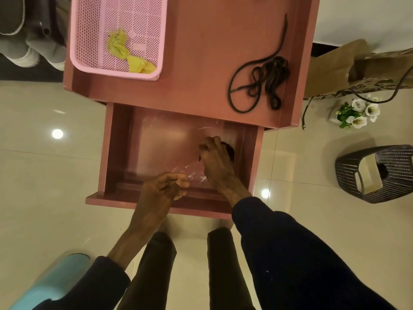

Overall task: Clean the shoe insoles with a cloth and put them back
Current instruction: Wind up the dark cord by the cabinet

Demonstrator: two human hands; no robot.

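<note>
**Open drawer, two hands at a plastic wrap: contents and hazards**

1. Left hand [161,189]: at the drawer's [134,201] near front edge, fingers curled, pinching a clear plastic bag [190,173].
2. Right hand [215,159]: further in, at the drawer's right side, fingers curled over a dark object [230,149] lying with the bag. It is probably a shoe or insole, but too much is hidden to tell which.
3. Table [201,63] top, beyond: a coiled black cord [268,81] to the right.
4. Pink basket [111,71], far left: holds the yellow cloth [120,45], crumpled and untouched.

Hazards: the thin plastic may tear or slip if the hands pull against each other, dropping the dark object back into the drawer. The cloth lies well apart from both hands, so wiping calls for a long reach.

Orientation: the dark object's long axis and heading cannot be read, since the hand covers it. The cloth runs diagonally, far-left to near-right.
</note>
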